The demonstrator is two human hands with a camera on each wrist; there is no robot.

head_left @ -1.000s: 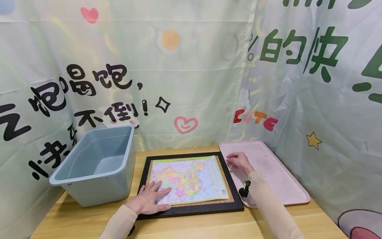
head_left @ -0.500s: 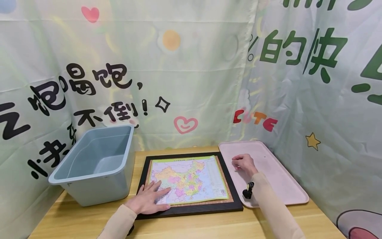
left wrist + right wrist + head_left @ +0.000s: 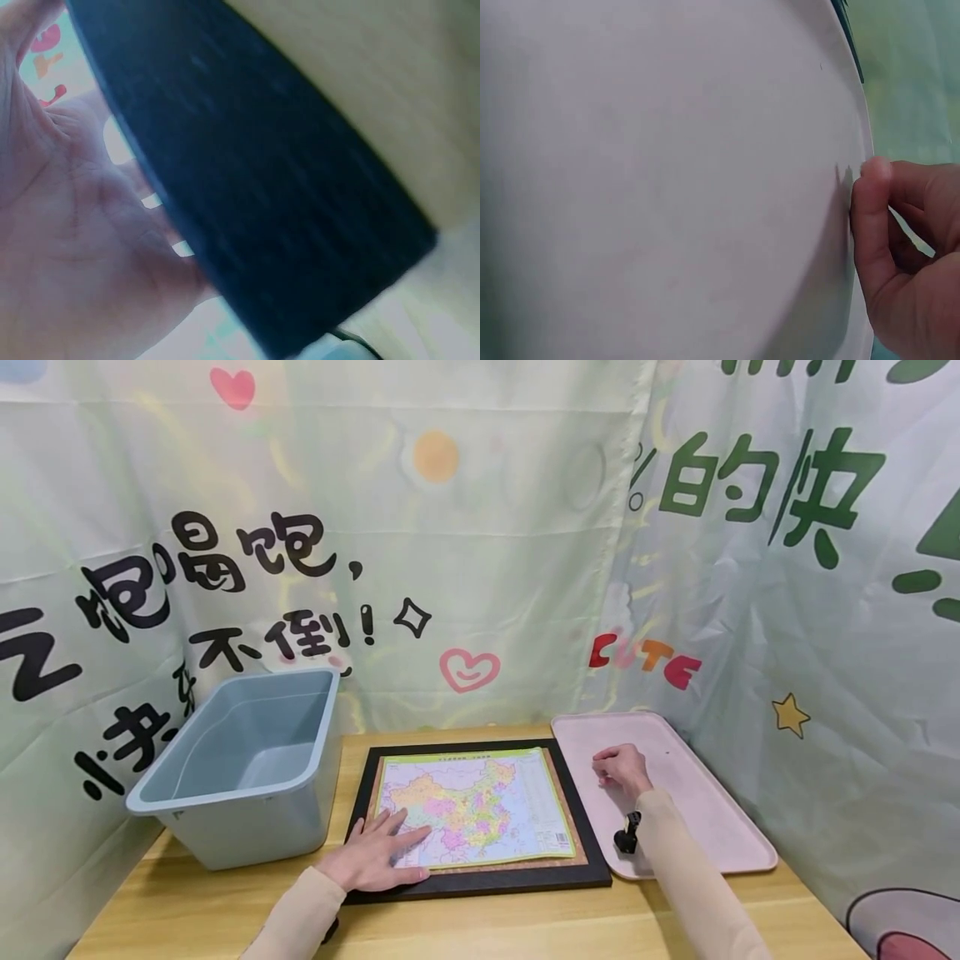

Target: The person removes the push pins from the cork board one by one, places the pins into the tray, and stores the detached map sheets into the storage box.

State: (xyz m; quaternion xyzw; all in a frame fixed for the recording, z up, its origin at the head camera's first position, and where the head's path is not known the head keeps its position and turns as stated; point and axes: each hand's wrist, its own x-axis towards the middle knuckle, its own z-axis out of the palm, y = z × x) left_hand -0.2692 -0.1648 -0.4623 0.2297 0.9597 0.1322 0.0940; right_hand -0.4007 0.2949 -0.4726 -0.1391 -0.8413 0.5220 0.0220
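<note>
Printed cloth hangs behind a wooden bench [image 3: 525,927] in the head view. Near the front edge, the left hand [image 3: 378,860] lies flat with fingers spread on the near left corner of the black-framed map puzzle [image 3: 476,810]. A grey bin [image 3: 240,768] stands at the left edge. The right hand [image 3: 622,770] rests, fingers curled, on the pink tray [image 3: 712,827] at the right edge.

Left wrist view: an open palm [image 3: 75,247] lies against the dark frame [image 3: 247,195].

Right wrist view: curled fingers [image 3: 900,247] hold nothing visible over the tray [image 3: 667,180].
</note>
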